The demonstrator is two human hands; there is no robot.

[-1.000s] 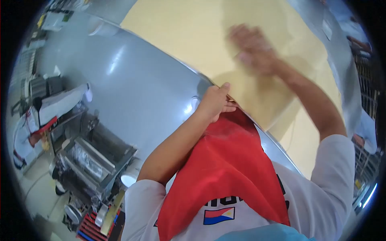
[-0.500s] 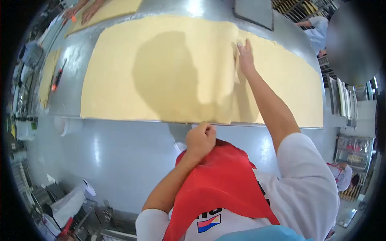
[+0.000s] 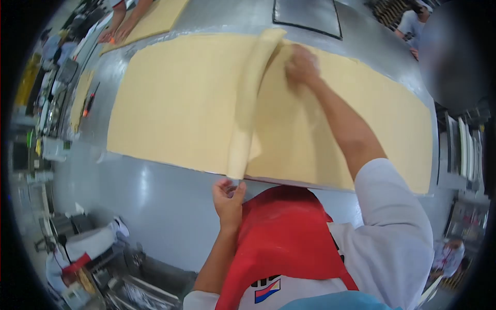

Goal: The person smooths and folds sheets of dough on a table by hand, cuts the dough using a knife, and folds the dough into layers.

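A wide, pale yellow sheet of dough [image 3: 170,98] covers much of the metal table. Across its middle runs a raised, narrow roll of the dough [image 3: 248,98], slanting from the far edge to the near edge. My left hand [image 3: 228,199] is at the roll's near end, over the table's front edge, with fingers and thumb curled around that end; whether a rod lies inside is hidden. My right hand [image 3: 302,64] is just right of the roll's far part, over the dough, apart from the roll. Motion smears its fingers.
A co-worker's hands [image 3: 118,33] rest at another dough sheet [image 3: 155,26] at the far left. A red-handled tool [image 3: 89,103] lies beside a dough strip [image 3: 80,101]. A dark-rimmed tray [image 3: 307,18] sits at the back. Other people [image 3: 413,26] stand farther off.
The raised dough edge has shifted left and now looks like a narrow roll. My left hand has moved left with its near end. My right hand has come away from the fold.
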